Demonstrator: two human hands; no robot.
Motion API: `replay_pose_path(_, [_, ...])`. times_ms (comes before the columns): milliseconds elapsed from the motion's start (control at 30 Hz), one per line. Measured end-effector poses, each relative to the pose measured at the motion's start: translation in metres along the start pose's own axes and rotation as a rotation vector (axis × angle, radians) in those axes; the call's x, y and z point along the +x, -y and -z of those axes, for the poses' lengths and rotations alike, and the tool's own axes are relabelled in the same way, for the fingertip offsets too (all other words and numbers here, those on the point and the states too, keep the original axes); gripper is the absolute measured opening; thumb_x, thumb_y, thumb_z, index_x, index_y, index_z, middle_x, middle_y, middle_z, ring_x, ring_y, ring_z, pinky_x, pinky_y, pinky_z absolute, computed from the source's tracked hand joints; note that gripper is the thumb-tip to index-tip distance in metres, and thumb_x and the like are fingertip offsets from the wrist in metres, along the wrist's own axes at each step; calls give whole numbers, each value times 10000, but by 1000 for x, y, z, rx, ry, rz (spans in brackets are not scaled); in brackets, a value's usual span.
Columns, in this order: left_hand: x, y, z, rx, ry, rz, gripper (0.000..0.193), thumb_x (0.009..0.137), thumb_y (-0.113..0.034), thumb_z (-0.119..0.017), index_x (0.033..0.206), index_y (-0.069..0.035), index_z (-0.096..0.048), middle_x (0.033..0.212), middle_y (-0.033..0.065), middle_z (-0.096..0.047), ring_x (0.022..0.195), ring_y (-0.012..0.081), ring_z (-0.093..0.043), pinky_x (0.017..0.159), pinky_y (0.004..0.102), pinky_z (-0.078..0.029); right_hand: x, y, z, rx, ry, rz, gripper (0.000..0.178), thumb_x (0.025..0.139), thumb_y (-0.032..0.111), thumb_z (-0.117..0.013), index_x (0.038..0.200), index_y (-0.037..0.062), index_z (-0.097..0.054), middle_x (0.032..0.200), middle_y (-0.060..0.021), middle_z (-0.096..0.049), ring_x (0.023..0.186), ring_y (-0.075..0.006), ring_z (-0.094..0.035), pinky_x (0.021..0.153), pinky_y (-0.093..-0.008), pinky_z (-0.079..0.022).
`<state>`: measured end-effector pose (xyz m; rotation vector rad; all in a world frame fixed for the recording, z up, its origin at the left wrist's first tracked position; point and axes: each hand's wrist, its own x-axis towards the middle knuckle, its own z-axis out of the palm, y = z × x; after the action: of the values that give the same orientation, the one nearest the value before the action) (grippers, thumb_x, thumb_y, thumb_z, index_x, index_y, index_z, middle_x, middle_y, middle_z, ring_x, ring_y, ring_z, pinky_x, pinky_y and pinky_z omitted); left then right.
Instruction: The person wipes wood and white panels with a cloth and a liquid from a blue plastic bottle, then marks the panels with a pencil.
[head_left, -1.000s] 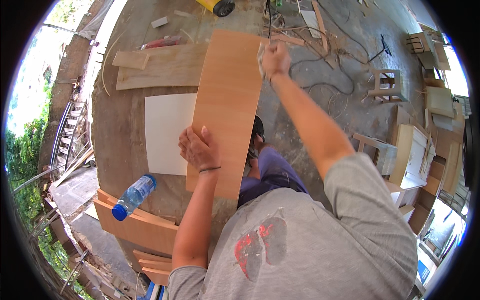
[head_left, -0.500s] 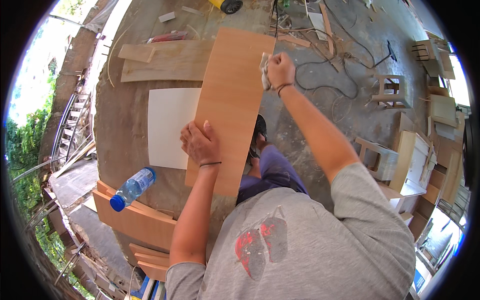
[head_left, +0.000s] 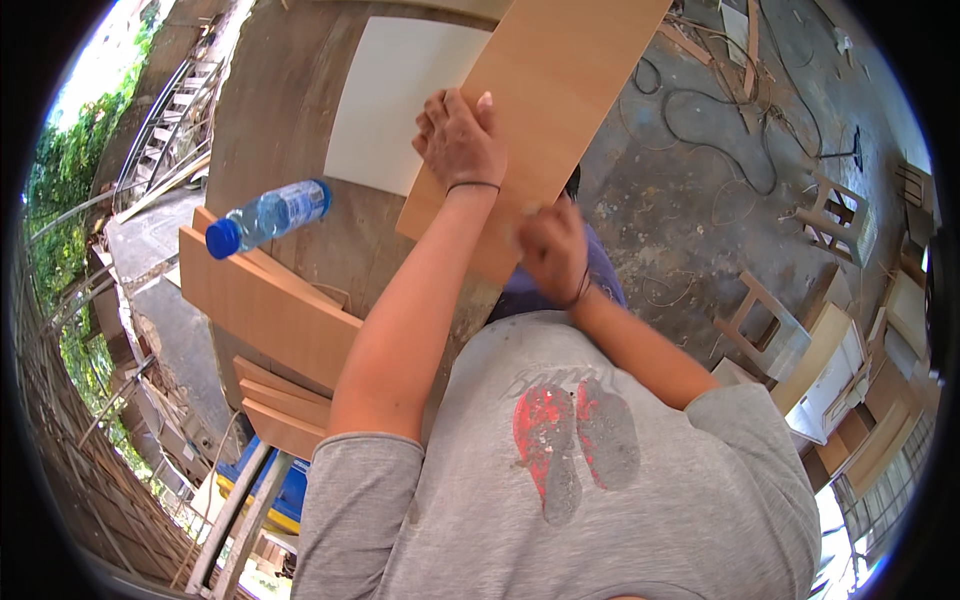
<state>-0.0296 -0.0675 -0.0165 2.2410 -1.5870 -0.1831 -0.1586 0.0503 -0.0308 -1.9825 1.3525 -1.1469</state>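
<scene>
A long wood-grain board (head_left: 560,100) lies slanted across the workbench, its near end by my waist. My left hand (head_left: 462,140) is on its left edge, fingers curled over the edge and thumb raised on top. Close to the near right edge of the board is my right hand (head_left: 552,250), closed in a fist and blurred by motion. The pale folded cloth it held a moment earlier is hidden now. Under the board's left side lies a white panel (head_left: 390,100).
A plastic bottle with a blue cap (head_left: 270,217) lies to the left, beside several stacked wood-grain strips (head_left: 265,305). A black cable (head_left: 720,130) loops over the concrete floor on the right. Farther right stand stool-like frames (head_left: 765,330) and cabinet parts (head_left: 825,375).
My right hand has come from the board's far right edge down to its near end. The view has shifted, so the board appears higher and more slanted. My left hand remains on the left edge.
</scene>
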Motion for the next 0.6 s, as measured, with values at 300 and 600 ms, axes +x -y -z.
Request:
replay_pose_path(300, [-1,2,-3,-27,17,5,432,928,-415,-499,1187,-71,-535,1282,104,-487,1199,314,-426,951,462,-339,14,-7,19,-53,-33,-140,102,729,61,-680,782,75,-594,818,-114,-559,750,-327,-572,662,-393,-469])
replay_pose_path(600, [-2,0,-2,-25,-11,-6,402,916,-365,-526,1152,-42,-541,1253,125,-501,1157,302,-451,936,433,-349,14,8,8,43,-207,-479,155,835,132,-664,830,38,-540,704,-163,-549,672,-365,-576,596,-386,-454])
